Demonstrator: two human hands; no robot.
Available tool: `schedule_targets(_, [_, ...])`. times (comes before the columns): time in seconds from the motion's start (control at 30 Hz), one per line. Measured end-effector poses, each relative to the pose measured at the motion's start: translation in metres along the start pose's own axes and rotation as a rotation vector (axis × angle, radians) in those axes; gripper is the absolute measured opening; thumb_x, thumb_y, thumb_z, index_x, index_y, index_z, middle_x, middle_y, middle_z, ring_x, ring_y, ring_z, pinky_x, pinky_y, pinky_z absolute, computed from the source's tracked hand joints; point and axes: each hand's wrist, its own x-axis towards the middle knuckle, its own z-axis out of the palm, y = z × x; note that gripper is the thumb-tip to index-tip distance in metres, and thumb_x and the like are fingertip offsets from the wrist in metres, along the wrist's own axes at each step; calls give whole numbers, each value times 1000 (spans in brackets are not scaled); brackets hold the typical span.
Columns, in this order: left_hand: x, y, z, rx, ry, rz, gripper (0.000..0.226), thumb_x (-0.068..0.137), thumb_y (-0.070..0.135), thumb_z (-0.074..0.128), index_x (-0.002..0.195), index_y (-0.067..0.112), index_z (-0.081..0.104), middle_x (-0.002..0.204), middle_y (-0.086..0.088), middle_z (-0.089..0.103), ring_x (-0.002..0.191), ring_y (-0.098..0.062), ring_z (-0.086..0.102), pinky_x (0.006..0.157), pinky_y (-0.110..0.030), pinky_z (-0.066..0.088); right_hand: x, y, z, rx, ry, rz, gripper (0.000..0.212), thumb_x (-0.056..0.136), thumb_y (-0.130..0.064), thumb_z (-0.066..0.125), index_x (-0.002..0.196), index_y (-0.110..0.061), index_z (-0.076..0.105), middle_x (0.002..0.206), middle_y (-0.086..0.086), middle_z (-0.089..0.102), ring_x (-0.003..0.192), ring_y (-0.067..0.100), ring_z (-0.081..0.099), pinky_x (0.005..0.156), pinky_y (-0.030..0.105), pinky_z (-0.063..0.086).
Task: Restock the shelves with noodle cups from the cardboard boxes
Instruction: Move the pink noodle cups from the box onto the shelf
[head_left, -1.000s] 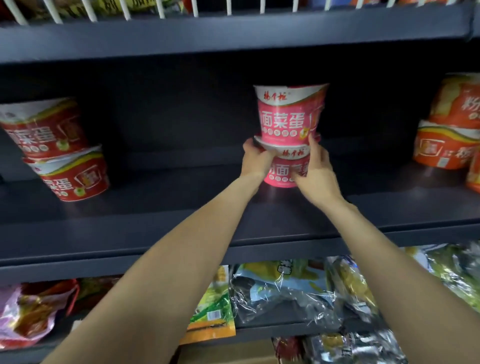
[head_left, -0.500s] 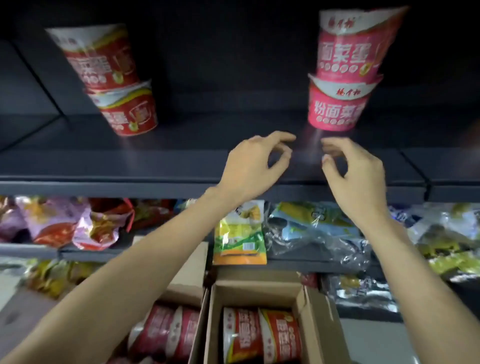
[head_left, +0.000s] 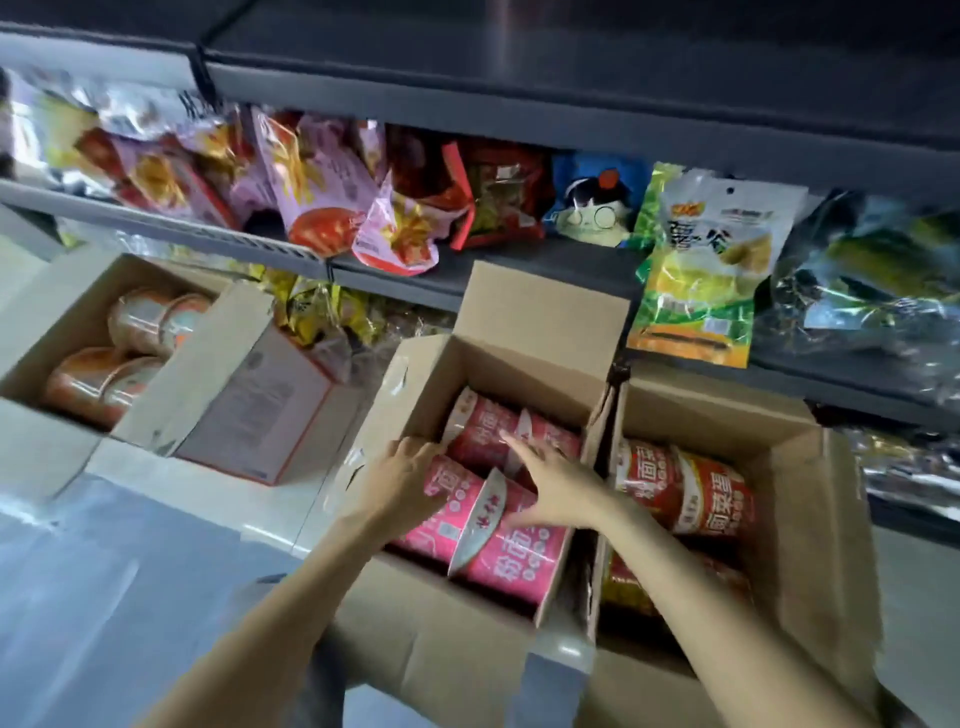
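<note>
An open cardboard box (head_left: 524, 322) in the middle holds several pink noodle cups (head_left: 511, 558) lying on their sides. My left hand (head_left: 400, 475) reaches into the box at its left wall, fingers on a pink cup. My right hand (head_left: 553, 483) is spread over the cups in the same box, fingers straight and touching them. A second open box (head_left: 802, 499) to the right holds red noodle cups (head_left: 691, 488). A third box (head_left: 47, 332) at left holds orange cups (head_left: 135, 332).
Dark shelves (head_left: 519, 117) above the boxes carry several snack bags, among them a green-yellow bag (head_left: 706, 270) hanging over the edge. A raised flap (head_left: 228, 384) stands between the left and middle boxes. Pale floor (head_left: 104, 597) lies at lower left.
The view dropped from the upper shelf, where two pink cups were left stacked, down to the boxes. Both hands came away from the shelf and lowered into the middle box.
</note>
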Motion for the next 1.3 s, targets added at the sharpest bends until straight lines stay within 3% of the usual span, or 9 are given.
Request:
schedule_targets(0.07, [-6, -13, 17, 123, -75, 64, 83, 79, 40, 66, 150, 26, 24, 156, 1, 20, 144, -24, 17, 118, -36, 13, 13, -8, 29, -81, -177, 66, 133, 65, -54, 80, 141, -46, -29, 158, 15, -15, 145, 42, -1, 114, 59, 13])
schedule_targets(0.2, [0, -27, 36, 315, -69, 301, 102, 73, 51, 72, 152, 17, 16, 158, -7, 16, 148, -27, 4, 114, -41, -19, 17, -13, 56, -136, -178, 101, 141, 60, -53, 84, 135, -48, -36, 156, 27, -2, 143, 47, 8, 114, 59, 16])
schedule_targets(0.33, [19, -30, 43, 466, -182, 329, 121, 64, 58, 75, 152, 23, -1, 158, -9, 12, 146, -29, 6, 118, -51, -7, 6, -18, 44, -231, -74, 49, 133, 63, -54, 81, 141, -47, -26, 158, 18, 7, 141, 41, 19, 111, 55, 25])
schedule_targets(0.5, [28, -29, 27, 450, -131, 370, 116, 61, 64, 74, 150, 21, 14, 152, -8, 25, 139, -27, 24, 119, -44, 0, -33, -33, 13, -280, 166, -22, 128, 62, -60, 77, 139, -48, -24, 156, 9, 4, 142, 35, 17, 112, 54, 23])
schedule_targets(0.63, [22, -29, 26, 328, -3, 376, 115, 53, 63, 78, 148, 25, 27, 150, -6, 34, 139, -28, 28, 117, -48, 9, -67, -27, -7, -18, 380, -37, 127, 59, -55, 82, 139, -53, -17, 152, -10, 7, 137, 16, 24, 104, 36, 36])
schedule_targets(0.73, [12, -19, 9, 162, 25, 262, 116, 57, 60, 78, 150, 37, 12, 157, 3, 18, 146, -23, 9, 113, -61, 18, -87, -17, -20, 318, 568, -4, 127, 54, -41, 90, 143, -52, 1, 149, -11, 22, 129, 4, 30, 101, 30, 39])
schedule_targets(0.97, [-24, 34, -89, -26, 625, 319, 111, 56, 68, 76, 147, 21, 31, 148, -5, 33, 140, -27, 24, 96, -56, 43, -158, -3, -81, 693, 1046, -193, 117, 47, -48, 87, 134, -58, 9, 127, -43, 32, 120, -19, 39, 91, 7, 39])
schedule_targets(1.17, [-29, 111, -195, 55, 1045, 568, 98, 69, 65, 69, 145, 21, 26, 147, -12, 32, 139, -32, 28, 104, -52, 37, -213, 16, -199, 583, 1443, -445, 121, 58, -35, 83, 145, -24, -1, 150, 4, 25, 138, 7, 33, 111, 22, 32])
schedule_targets(1.3, [-19, 162, -241, 154, 1145, 670, 88, 76, 60, 67, 144, 20, 27, 148, -11, 28, 141, -31, 23, 106, -45, 29, -190, 49, -269, 569, 1584, -398, 122, 58, -29, 91, 147, -17, 7, 149, 9, 26, 139, 13, 31, 116, 37, 28])
